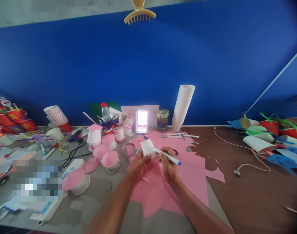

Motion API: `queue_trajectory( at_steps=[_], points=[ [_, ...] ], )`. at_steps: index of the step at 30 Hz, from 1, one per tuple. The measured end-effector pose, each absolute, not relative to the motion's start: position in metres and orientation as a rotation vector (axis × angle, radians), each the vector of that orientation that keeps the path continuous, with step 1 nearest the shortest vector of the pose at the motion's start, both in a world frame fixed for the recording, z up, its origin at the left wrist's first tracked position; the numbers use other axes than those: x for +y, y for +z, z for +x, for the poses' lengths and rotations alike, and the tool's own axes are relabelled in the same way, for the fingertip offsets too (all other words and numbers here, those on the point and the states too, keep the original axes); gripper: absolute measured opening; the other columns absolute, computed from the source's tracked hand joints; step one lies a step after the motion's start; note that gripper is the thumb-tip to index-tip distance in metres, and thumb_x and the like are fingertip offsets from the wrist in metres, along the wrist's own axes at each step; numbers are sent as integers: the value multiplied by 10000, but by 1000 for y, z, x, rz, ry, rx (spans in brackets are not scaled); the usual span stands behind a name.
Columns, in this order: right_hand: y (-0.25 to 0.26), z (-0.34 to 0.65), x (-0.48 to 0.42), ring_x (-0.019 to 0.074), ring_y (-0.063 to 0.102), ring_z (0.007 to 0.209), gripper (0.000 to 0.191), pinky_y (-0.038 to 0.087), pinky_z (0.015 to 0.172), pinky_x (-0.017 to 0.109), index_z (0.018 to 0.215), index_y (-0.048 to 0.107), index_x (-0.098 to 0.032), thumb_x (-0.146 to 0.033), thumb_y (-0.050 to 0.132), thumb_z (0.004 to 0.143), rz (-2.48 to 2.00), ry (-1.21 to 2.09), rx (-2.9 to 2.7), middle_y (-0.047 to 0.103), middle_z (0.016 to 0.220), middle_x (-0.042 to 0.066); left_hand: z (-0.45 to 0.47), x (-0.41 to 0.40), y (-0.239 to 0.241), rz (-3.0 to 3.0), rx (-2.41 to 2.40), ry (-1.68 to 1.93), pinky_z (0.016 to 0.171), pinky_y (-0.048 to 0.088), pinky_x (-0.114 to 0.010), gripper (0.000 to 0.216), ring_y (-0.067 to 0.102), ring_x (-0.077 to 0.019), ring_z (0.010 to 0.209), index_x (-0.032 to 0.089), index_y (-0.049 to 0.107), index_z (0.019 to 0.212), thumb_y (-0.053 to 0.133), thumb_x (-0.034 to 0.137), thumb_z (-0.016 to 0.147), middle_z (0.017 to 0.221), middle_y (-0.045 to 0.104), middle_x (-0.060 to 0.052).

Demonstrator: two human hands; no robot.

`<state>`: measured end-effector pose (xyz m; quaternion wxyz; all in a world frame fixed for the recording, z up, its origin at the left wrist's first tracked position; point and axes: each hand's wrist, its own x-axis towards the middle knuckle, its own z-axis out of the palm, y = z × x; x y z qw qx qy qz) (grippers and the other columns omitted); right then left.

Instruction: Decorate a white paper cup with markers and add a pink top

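My left hand (139, 161) is closed on a small white paper cup (148, 148), held tilted above sheets of pink paper (185, 182). My right hand (168, 162) grips a white pen with a blue cap (168, 157). The pen's tip rests on the cup's side, where a small dark mark shows. Both hands hover over the pink paper near the table's middle.
Cups covered with pink paper (110, 160) stand to the left, with a glue gun (76, 136) and cables. A tall stack of white cups (182, 107), a glass jar (162, 120) and a lit phone (142, 121) stand behind. A white cable (248, 152) and decorated cups (260, 136) lie right.
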<state>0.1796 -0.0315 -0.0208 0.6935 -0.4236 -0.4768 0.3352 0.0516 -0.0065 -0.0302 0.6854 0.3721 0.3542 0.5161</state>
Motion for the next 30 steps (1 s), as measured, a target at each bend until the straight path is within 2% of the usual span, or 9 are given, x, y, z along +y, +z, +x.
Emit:
queue_trajectory(
  at_steps=[4,10,18,30],
  points=[
    [-22,177,-30,126,455,502,240,394,491,259,867,557,-211,-447,598,880,-928,766,-1011,509,570,-53,52,-7,-28,835,801,1167,726,475,-276,416,571,-126,718,188,632,942,860,380,652,842,639,-5],
    [-23,178,-28,117,441,489,217,381,480,251,843,552,-212,-421,603,872,-965,751,-1020,498,561,-61,52,-5,-31,854,791,1152,785,490,-314,443,627,-180,831,192,632,1005,848,382,669,950,685,-48],
    [-24,178,-27,114,442,496,211,379,482,249,826,549,-212,-410,612,866,-975,746,-1030,494,570,-58,51,-3,-36,865,799,1154,724,477,-259,426,597,-140,786,180,627,999,850,352,681,915,664,-31],
    [-25,178,-28,125,442,501,234,378,488,261,835,553,-216,-443,600,874,-991,765,-1034,489,566,-56,52,-3,-35,870,819,1166,722,470,-276,442,603,-155,777,183,637,967,865,379,643,891,667,-30]
  ],
)
